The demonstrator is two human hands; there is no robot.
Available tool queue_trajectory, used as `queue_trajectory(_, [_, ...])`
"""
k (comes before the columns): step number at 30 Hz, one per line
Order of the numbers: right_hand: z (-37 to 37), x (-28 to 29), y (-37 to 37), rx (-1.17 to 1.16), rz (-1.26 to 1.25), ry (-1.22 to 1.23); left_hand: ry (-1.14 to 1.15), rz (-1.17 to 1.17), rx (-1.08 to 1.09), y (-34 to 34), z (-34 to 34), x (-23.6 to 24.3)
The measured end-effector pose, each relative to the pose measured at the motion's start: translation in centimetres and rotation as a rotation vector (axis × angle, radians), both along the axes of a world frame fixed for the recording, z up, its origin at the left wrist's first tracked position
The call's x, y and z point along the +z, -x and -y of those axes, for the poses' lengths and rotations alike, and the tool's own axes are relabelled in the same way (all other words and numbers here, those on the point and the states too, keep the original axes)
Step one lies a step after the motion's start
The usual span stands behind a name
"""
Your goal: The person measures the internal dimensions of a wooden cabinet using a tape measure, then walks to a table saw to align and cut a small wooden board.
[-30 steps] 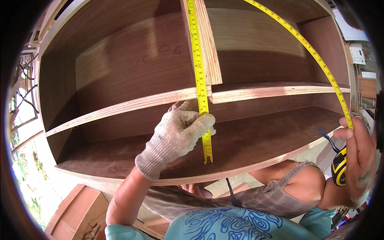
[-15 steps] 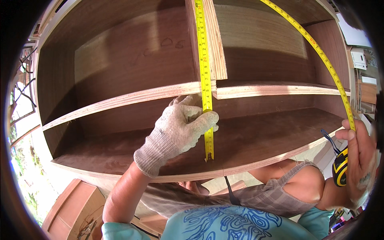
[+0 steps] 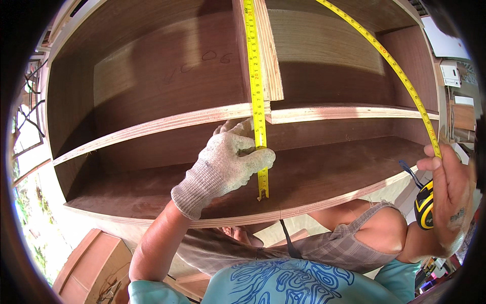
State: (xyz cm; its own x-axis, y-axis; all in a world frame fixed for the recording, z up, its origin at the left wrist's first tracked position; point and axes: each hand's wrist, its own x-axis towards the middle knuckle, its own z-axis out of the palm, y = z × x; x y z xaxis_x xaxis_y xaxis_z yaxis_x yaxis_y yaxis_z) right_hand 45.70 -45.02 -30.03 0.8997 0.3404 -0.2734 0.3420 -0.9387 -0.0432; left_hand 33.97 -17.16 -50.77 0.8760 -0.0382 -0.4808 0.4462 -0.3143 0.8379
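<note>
My left hand [image 3: 223, 162], in a pale knitted glove, pinches the yellow blade of a tape measure [image 3: 256, 71] between thumb and fingers. Below the thumb, the blade's metal hook end [image 3: 262, 194] hangs free in front of the lower compartment. Upward, the blade runs along the front of a vertical divider [image 3: 269, 55], crossing a horizontal shelf edge [image 3: 152, 124]. It leaves the top of the picture and arcs back down at the right. There my bare right hand [image 3: 448, 185] grips the blade with thumb and fingers, the black-and-yellow case [image 3: 424, 206] against the palm.
A large brown wooden cabinet [image 3: 71, 101] with raw plywood edges fills the view. Its front edge [image 3: 324, 204] lies just before my lap. A wooden box [image 3: 93, 268] stands at lower left. White and brown items [image 3: 450, 73] are at the far right.
My right hand has shifted slightly left and up with the blade and case. The hook end sits a little higher, nearer my left thumb. The whole view has shifted slightly.
</note>
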Motion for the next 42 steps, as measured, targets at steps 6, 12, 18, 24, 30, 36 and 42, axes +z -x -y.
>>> queue_trajectory(6, [0.2,-0.1,0.0,0.031,0.008,-0.006,0.024,0.010,0.013,0.1,0.0,-0.1])
queue_trajectory(12, [0.1,0.0,-0.1,0.002,-0.001,0.013,0.008,-0.151,0.003,-0.5,0.0,1.0])
queue_trajectory(18, [0.7,-0.4,-0.2,0.065,0.017,-0.027,0.045,-0.147,0.019,-0.5,0.1,0.7])
queue_trajectory(24, [0.1,0.0,-0.1,0.077,0.010,-0.004,0.115,-0.157,0.039,-0.4,0.0,0.5])
queue_trajectory(30, [-0.6,0.1,0.1,0.029,-0.034,-0.012,0.033,-0.092,0.005,-0.3,0.0,0.1])
queue_trajectory(36, [0.0,-0.3,0.1,0.121,0.045,0.044,0.074,-0.147,0.018,-0.4,0.0,0.5])
queue_trajectory(42, [0.2,-0.3,0.0,0.075,0.009,0.021,0.143,-0.177,0.051,-0.5,0.1,0.6])
